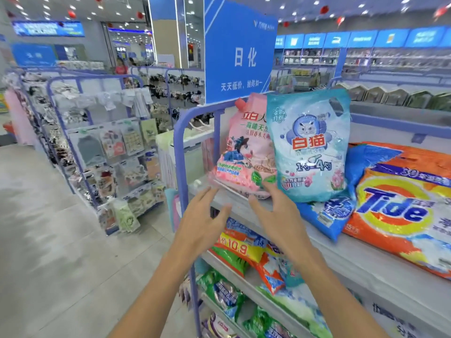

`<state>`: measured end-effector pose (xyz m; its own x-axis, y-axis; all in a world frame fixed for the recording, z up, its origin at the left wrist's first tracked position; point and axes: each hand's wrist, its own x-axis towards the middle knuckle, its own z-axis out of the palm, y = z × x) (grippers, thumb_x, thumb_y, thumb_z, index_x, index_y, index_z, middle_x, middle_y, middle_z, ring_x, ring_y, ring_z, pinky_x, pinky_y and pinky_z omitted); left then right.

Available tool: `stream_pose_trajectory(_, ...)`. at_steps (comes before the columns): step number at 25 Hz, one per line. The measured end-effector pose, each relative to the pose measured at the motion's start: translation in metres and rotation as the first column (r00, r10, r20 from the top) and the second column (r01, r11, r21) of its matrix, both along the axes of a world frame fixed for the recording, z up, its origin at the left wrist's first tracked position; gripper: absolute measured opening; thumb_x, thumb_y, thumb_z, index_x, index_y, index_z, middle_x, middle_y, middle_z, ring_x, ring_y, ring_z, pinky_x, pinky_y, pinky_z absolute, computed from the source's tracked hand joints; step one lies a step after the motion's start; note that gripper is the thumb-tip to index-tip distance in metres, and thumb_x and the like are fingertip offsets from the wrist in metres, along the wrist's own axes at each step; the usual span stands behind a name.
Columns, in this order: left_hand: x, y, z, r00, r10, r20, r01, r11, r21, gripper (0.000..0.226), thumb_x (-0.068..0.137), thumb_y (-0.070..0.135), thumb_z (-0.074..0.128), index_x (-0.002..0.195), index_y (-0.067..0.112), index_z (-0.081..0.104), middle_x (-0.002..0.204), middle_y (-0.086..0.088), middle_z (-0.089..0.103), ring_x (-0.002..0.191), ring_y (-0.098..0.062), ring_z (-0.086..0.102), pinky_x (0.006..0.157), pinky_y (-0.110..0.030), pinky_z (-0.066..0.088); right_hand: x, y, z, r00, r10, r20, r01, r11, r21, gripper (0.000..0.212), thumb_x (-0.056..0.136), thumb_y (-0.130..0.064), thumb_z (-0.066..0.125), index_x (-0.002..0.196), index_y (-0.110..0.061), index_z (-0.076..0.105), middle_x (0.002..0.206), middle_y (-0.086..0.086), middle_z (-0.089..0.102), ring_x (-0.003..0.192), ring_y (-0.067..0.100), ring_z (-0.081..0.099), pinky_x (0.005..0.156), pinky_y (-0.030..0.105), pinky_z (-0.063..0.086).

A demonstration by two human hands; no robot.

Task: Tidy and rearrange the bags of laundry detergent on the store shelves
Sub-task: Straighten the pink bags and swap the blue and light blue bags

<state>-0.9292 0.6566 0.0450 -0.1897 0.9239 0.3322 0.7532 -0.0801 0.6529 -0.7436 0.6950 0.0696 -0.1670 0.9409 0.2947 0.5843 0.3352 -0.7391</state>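
A pink detergent pouch (244, 152) with a red spout stands upright at the left end of the top shelf (341, 254). Beside it on the right stands a pale blue bag (310, 145) with a cat logo, overlapping the pink one. A blue bag (327, 215) lies flat under it, and a large orange Tide bag (405, 215) lies flat further right. My left hand (202, 215) hovers just below the pink pouch with fingers spread, holding nothing. My right hand (275, 211) is spread below both upright bags, its fingertips close to the pink pouch's bottom edge.
Lower shelves hold several more detergent bags (244, 254) in green, orange and blue. A purple metal frame (181, 152) bounds the shelf's left end, with a blue sign (240, 50) above. Racks of small goods (117, 152) line the aisle floor (48, 240) at left.
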Motion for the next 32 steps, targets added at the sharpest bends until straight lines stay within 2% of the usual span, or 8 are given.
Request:
stream_pose_trajectory(8,-0.048,0.167,0.011,0.988,-0.13,0.084,0.133,0.991,-0.03,0.081,0.087,0.068,0.043,0.15,0.019,0.044,0.153,-0.004,0.048,0.142,-0.023,0.043,0.116,-0.048,0.036,-0.037,0.092,0.011,0.965,-0.212,0.154,0.213,0.977,0.009,0.068,0.1,-0.047,0.053,0.158,-0.023,0.027,0.161,-0.001,0.037,0.143,0.022,0.042,0.111,0.038,0.037)
stream_pose_trajectory(13,-0.04,0.227,0.02,0.953,-0.149,0.265,0.209,0.954,-0.216,0.095,0.076,0.07,0.068,0.149,0.017,0.038,0.139,-0.007,0.057,0.129,-0.033,0.055,0.105,-0.046,0.045,-0.055,0.12,0.013,0.868,-0.445,0.22,0.449,0.893,0.034,0.064,0.097,-0.043,0.054,0.151,-0.02,0.03,0.152,0.007,0.049,0.129,0.034,0.054,0.102,0.044,0.046)
stream_pose_trajectory(16,-0.05,0.246,0.031,0.878,-0.073,0.473,0.259,0.903,-0.342,0.083,0.059,0.063,0.089,0.116,0.007,0.07,0.105,-0.003,0.077,0.102,-0.027,0.073,0.095,-0.047,0.055,-0.062,0.138,0.017,0.811,-0.533,0.241,0.548,0.836,0.007,0.066,0.098,-0.046,0.05,0.153,-0.017,0.026,0.156,0.007,0.042,0.134,0.034,0.049,0.106,0.044,0.04)
stream_pose_trajectory(18,-0.056,0.25,0.035,0.777,-0.052,0.628,0.365,0.85,-0.38,0.067,0.052,0.049,0.097,0.097,0.003,0.078,0.089,-0.01,0.08,0.089,-0.029,0.077,0.092,-0.05,0.058,-0.064,0.145,0.016,0.792,-0.557,0.252,0.571,0.821,0.019,0.073,0.097,-0.048,0.05,0.156,-0.016,0.021,0.159,0.008,0.038,0.14,0.032,0.044,0.11,0.044,0.035)
stream_pose_trajectory(21,-0.056,0.246,0.035,0.652,-0.011,0.758,0.394,0.859,-0.326,0.056,0.049,0.031,0.101,0.093,0.006,0.078,0.087,-0.011,0.08,0.085,-0.033,0.077,0.09,-0.057,0.058,-0.057,0.146,0.017,0.834,-0.519,0.187,0.53,0.848,-0.012,0.071,0.099,-0.048,0.05,0.158,-0.022,0.02,0.158,0.005,0.041,0.14,0.03,0.045,0.112,0.043,0.036)
stream_pose_trajectory(24,-0.051,0.227,0.038,0.579,-0.035,0.814,0.353,0.911,-0.212,0.036,0.06,0.018,0.097,0.091,0.013,0.079,0.087,-0.006,0.08,0.085,-0.031,0.077,0.089,-0.057,0.058,-0.048,0.136,0.018,0.895,-0.444,-0.047,0.443,0.896,-0.03,0.064,0.101,-0.045,0.053,0.158,-0.033,0.025,0.157,-0.015,0.04,0.143,0.012,0.04,0.118,0.036,0.033)
stream_pose_trajectory(28,-0.045,0.189,0.056,0.602,-0.153,0.783,0.318,0.946,-0.06,0.022,0.075,0.015,0.089,0.093,0.02,0.077,0.082,0.001,0.08,0.075,-0.023,0.078,0.079,-0.055,0.062,-0.051,0.125,0.015,0.917,-0.389,-0.091,0.392,0.92,0.017,0.068,0.102,-0.046,0.051,0.16,-0.032,0.019,0.147,-0.035,0.024,0.139,-0.009,0.025,0.118,0.022,0.021)
stream_pose_trajectory(32,-0.042,0.146,0.087,0.71,-0.286,0.643,0.261,0.956,0.137,0.019,0.075,0.025,0.089,0.09,0.027,0.078,0.083,0.014,0.078,0.08,-0.012,0.076,0.079,-0.046,0.061,-0.044,0.115,0.018,0.901,-0.301,-0.311,0.288,0.953,-0.09,0.066,0.097,-0.059,0.052,0.156,-0.043,0.027,0.145,-0.046,0.032,0.138,-0.016,0.034,0.121,0.03,0.029)
